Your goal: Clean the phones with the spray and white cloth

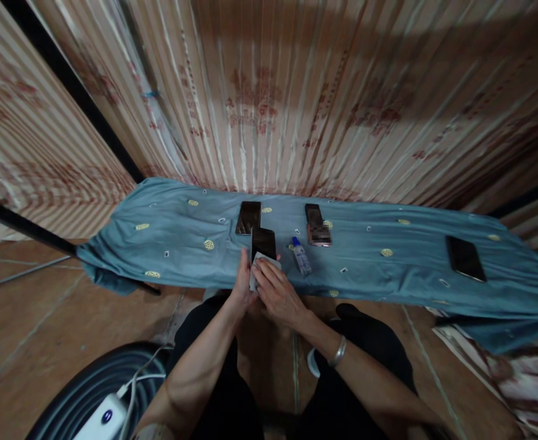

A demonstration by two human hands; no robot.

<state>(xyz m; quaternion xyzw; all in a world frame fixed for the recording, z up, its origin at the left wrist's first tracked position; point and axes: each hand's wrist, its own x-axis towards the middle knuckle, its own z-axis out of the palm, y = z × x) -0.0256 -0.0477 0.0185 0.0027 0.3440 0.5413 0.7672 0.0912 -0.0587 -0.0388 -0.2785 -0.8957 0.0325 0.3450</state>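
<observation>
My left hand (243, 280) grips a dark smartphone (264, 241) by its side, just over the table's front edge. Folded over the lower part of the screen is a light grey cloth (254, 282), pressed there by the closed fingers of my right hand (275, 288). Right of the phone lies a small clear bottle (301, 256) with a blue cap. Behind the held phone, another dark phone (249, 217) rests flat on the blue cloth.
A patterned blue cloth (209, 266) covers the narrow table. On it are a black phone-like item (313, 214), partly blurred, and a dark tablet-like device (465, 258) at the right. Curtains (269, 91) hang behind. A coiled black hose (80, 382) and white power bank (101, 418) are lower left.
</observation>
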